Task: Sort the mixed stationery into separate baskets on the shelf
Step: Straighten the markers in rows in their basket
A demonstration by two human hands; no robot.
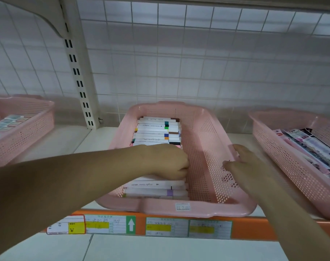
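1. Our left grip [169, 162] reaches into the pink perforated plastic basket [179, 210] on the white shelf [96, 136]. Its fingers curl down onto the white marker pens with coloured bands [156, 129]. We cannot tell whether it pinches one.
2. The markers lie packed in a row, beyond that grip and nearer than it.
3. Our right grip [243, 162], blurred, rests wide and loose on the basket's right wall.
4. Just right of it stands a second pink basket [292, 157] holding flat printed packets [311, 146].
5. Well left of the left grip sits a third pink basket [28, 129].
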